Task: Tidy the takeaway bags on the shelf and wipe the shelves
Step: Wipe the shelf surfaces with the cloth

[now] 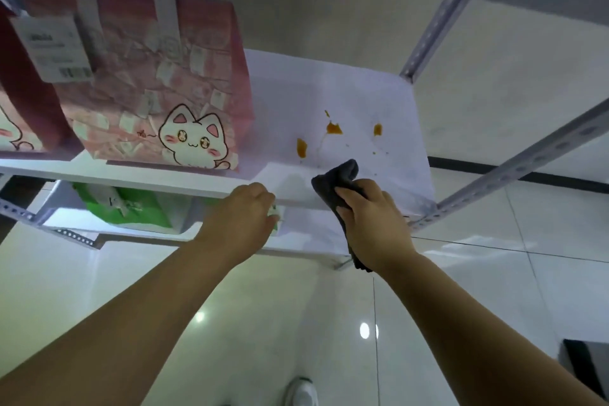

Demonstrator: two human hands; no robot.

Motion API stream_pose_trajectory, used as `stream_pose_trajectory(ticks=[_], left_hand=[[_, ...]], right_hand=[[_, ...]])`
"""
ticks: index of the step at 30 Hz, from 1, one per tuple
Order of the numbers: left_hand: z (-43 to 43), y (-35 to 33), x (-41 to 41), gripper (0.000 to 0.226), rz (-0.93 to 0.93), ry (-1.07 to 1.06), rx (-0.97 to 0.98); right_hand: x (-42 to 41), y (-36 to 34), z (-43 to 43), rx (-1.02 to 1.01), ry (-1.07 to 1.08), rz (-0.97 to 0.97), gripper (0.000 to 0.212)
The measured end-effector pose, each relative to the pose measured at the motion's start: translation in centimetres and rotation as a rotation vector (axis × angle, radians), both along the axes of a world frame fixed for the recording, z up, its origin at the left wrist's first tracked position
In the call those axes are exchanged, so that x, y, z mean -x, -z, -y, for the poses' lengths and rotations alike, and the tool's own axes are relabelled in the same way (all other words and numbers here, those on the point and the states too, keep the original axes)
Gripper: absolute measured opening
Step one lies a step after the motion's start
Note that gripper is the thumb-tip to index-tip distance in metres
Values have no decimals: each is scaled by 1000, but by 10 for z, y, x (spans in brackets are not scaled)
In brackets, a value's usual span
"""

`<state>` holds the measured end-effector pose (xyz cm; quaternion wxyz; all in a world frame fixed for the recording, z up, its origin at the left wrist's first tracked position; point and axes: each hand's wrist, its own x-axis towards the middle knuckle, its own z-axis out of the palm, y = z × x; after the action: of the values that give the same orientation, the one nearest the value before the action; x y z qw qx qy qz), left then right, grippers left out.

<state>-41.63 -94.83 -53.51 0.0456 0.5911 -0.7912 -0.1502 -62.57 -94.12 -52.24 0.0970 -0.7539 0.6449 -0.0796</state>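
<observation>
the right hand point(372, 221) was curled tight round a dark grey cloth point(336, 176), whose tip touched the near edge of the shelf point(362, 92). the left hand point(242, 217) sat curled at that edge, its fingertips hidden, so i could not tell whether it held anything. orange stains point(334, 128) lay just beyond the cloth. pink cat bags point(158, 92) stood to the left.

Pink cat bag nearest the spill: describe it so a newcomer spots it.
On the white shelf board of the grey metal rack stands a row of bags. The pink paper takeaway bag wanted is rightmost, beside the orange stains, alone showing a whole white cartoon cat.
</observation>
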Motion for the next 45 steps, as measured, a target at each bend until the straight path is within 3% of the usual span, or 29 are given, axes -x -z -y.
stream_pose_trajectory(ticks=[7, 12, 17, 23, 25, 32, 36, 41, 43, 45], left_hand=[[31, 43, 14, 31, 26, -55, 62], [40, 53, 11, 32, 95, -20, 85], [50, 49, 12, 30, 143, -106, 18], [57, 49, 14, 30, 197, -92, 15], [58, 51, 14, 29, 201, -100, 22], [55, 50, 9, 27, 158, -59, 71], [56, 51, 8, 33, 156, -95, 50], [56, 53, 9, 32, 124, -115, 59], [55, 54, 8, 32, 102, -130, 51], [55, 55, 8, 32, 85, -136, 41]], right_hand=[[-19, 41, 58, 83, -73, 58, 39], [-31, 68, 62, 67, -213, -67, 43], [-11, 73, 82, 80, -43, -15, 40], [-17, 73, 146, -53, 268, 40, 34], [-33, 73, 159, -67, 203, 25, 37], [-47, 79, 116, 64, -321, 50, 39], [-11, 80, 115, 72, -257, 70, 37], [-7, 78, 150, 31, 59, 46, 38], [-21, 78, 146, 50, 19, 7, 38], [-32, 80, 126, 76, -160, 24, 37]])
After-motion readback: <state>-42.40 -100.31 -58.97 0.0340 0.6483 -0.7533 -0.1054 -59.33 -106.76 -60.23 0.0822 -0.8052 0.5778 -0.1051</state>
